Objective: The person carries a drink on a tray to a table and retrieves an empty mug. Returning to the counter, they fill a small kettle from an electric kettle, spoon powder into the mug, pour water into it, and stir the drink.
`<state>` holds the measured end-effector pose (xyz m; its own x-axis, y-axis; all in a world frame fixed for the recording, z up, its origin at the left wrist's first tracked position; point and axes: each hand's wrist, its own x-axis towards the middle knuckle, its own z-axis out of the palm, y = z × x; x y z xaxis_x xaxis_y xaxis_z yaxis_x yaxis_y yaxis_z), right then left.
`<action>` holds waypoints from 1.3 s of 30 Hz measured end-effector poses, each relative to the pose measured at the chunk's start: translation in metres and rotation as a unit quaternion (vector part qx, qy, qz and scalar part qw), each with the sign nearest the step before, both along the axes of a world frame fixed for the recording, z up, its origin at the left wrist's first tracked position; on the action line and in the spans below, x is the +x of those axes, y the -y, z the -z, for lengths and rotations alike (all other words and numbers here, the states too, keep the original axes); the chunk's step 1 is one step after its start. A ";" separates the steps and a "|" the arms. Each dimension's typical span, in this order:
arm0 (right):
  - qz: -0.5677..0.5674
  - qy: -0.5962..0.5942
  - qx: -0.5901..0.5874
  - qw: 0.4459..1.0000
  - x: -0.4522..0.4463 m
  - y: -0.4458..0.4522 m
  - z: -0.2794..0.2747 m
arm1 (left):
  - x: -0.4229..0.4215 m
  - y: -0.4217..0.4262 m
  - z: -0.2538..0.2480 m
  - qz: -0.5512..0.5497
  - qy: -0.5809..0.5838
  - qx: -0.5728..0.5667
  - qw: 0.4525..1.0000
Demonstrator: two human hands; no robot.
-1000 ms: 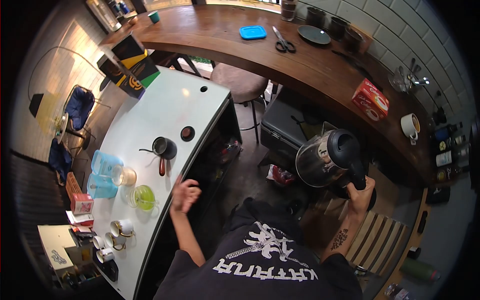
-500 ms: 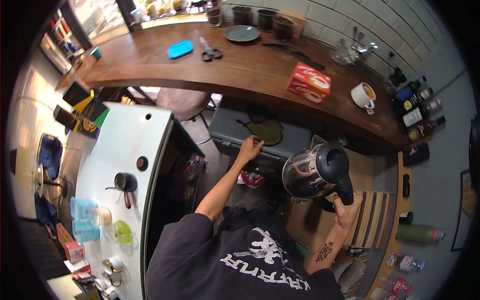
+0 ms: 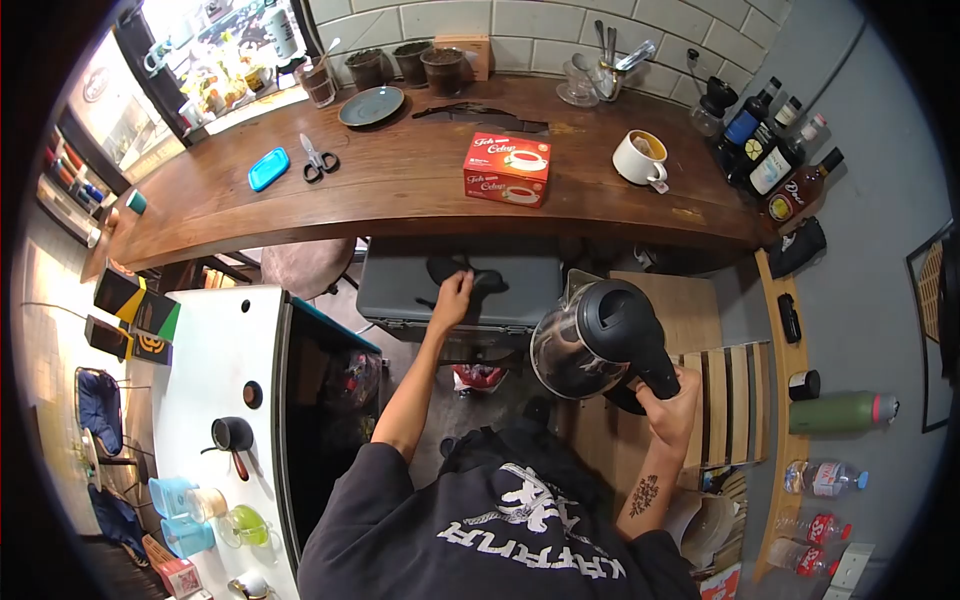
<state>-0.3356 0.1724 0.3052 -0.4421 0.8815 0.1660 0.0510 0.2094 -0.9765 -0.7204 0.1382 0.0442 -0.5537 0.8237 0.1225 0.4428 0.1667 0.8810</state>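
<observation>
My right hand (image 3: 672, 408) is wrapped round the black handle of an electric kettle (image 3: 565, 352). The kettle has a shiny dark body and black lid, and it is held in the air in front of the counter, its spout side towards the grey chest. My left hand (image 3: 454, 300) is closed over the grey chest (image 3: 390, 285), fingers pressed together at a flat dark object (image 3: 488, 282). What the fingers hold, if anything, I cannot make out. On the wooden counter stand a red tea box (image 3: 506, 170) and a white cup (image 3: 640, 158) with a tea bag tag hanging outside.
Scissors (image 3: 318, 160), a blue lid (image 3: 268, 169) and a grey plate (image 3: 371, 106) lie on the counter. Bottles (image 3: 795, 185) stand at its right end. A white-topped table (image 3: 205, 350) at left bears a small pot (image 3: 232, 433). A green flask (image 3: 840, 411) is at right.
The view has shifted, showing more of the counter's back. My left hand is still over the grey chest. The kettle stays in my right hand, at nearly the same height.
</observation>
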 end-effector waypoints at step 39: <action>-0.145 -0.041 0.007 0.989 -0.058 0.011 -0.011 | 0.074 0.084 -0.143 0.108 0.557 0.096 0.818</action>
<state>-0.3935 0.1611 0.3167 -0.6600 0.7175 0.2227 -0.0924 0.2167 -0.9719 -0.6460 0.0543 0.1876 -0.2540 0.9416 -0.2212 -0.6525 0.0020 0.7578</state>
